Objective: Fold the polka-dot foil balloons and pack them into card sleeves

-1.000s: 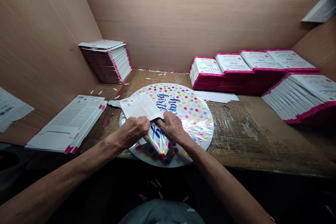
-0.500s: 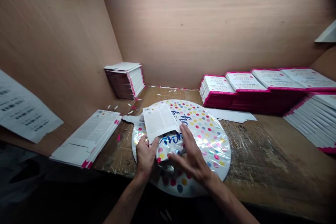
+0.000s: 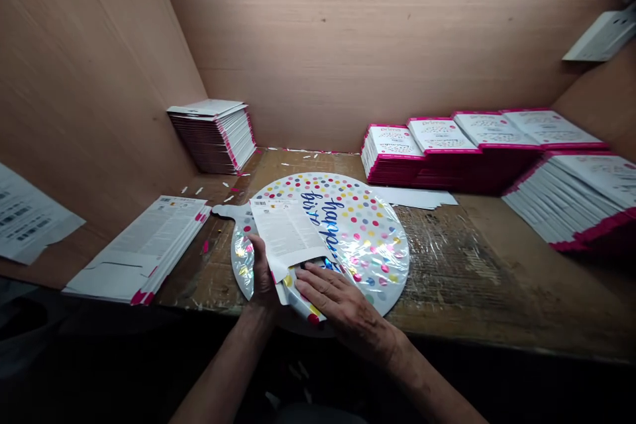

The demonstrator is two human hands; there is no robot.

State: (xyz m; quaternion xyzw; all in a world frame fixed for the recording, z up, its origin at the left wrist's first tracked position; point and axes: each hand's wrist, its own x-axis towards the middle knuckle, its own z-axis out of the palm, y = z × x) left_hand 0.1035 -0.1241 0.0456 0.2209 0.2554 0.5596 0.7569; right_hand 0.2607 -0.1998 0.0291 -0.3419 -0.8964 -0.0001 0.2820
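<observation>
A white printed cardboard envelope (image 3: pixel 288 228) lies at a slant in my left hand (image 3: pixel 262 275), which is closed round its left edge, thumb up along the side. A folded foil balloon (image 3: pixel 304 301), white with coloured dots, sticks partly out of the envelope's near opening. My right hand (image 3: pixel 340 301) is on the folded balloon, fingers together across its top; its thumb is hidden. Beneath both hands a large flat foil balloon (image 3: pixel 368 245) with dots and blue "happy" lettering is spread out, its neck (image 3: pixel 223 212) pointing left.
Flat envelopes (image 3: pixel 144 238) are piled at left on the cardboard-covered table (image 3: pixel 457 285). Another stack (image 3: pixel 213 136) stands at the back left. Pink-edged packs (image 3: pixel 442 146) line the back right, with more packs (image 3: pixel 571 192) nearer. White strips (image 3: pixel 417 197) lie behind the balloon.
My right hand has come down onto the folded balloon, which now lies at the envelope's opening. My left hand has turned with the envelope. The camera view has shifted slightly.
</observation>
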